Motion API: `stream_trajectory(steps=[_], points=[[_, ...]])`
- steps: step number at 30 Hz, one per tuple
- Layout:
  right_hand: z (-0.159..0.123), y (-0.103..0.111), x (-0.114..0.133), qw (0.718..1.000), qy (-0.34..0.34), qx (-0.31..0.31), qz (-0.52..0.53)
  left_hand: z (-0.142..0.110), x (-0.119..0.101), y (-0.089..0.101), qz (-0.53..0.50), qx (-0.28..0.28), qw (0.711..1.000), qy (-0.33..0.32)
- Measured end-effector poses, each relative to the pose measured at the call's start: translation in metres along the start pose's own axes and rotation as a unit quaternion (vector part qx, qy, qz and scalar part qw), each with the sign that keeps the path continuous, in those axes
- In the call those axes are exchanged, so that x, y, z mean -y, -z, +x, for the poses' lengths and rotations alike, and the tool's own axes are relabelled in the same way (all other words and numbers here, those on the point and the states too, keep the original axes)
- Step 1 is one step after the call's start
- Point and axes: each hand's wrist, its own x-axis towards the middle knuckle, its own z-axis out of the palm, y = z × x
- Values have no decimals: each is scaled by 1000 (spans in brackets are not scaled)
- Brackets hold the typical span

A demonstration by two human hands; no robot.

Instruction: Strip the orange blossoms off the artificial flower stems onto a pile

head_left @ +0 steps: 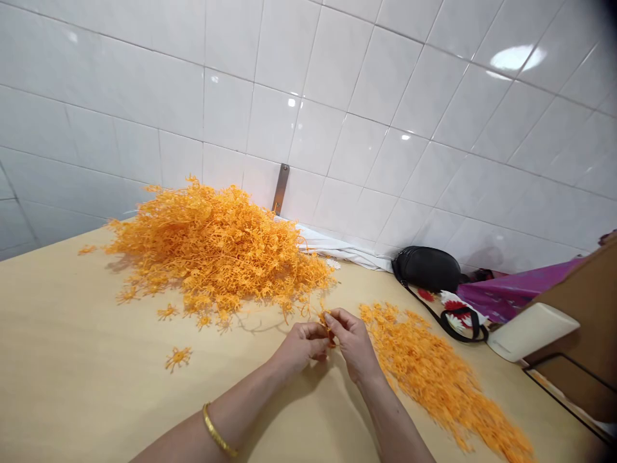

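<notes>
My left hand [304,345] and my right hand [351,341] meet over the table, both with fingers pinched on one small orange plastic floral piece [324,316]. Its branching tips stick up above my fingertips; the rest of it is hidden by them. Behind my hands, to the left, rises a big tangled heap of orange plastic floral pieces [216,244]. Beside my right hand stretches a flatter, longer pile of orange pieces [429,366]. One star-shaped orange piece [178,358] lies by itself left of my left hand.
A black bag [429,268] with a strap sits by the tiled wall [308,96]. Red and white flowers [457,312] lie near it. At the right are a cream-coloured block-like object [533,332], purple cloth [511,292] and a brown board [585,328]. White cloth [337,247] runs along the table's back edge.
</notes>
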Motion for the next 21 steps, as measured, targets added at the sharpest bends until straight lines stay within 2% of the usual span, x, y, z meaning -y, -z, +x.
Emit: stream_trajectory(steps=[2,4,8,11,13,16,19,21], points=[[-1,3,-6,994,54,-51,-79,2,-3,1,-57,-37,998,-3],[-2,4,-11,984,70,-66,-153,4,-5,3,-115,-69,991,-10],[-7,1,-18,958,95,-38,-270,12,-6,8,-194,-122,973,-9],[-13,-5,-12,939,133,-24,-317,16,-6,11,-211,-164,964,-4],[-18,-9,-4,934,166,13,-315,16,-7,11,-207,-188,960,-3],[-25,-13,9,935,200,106,-271,12,-9,7,-200,-198,960,2],[-32,-12,24,951,184,154,-196,9,-11,3,-189,-191,963,11],[-37,-10,34,959,164,194,-125,9,-12,1,-195,-209,958,5]])
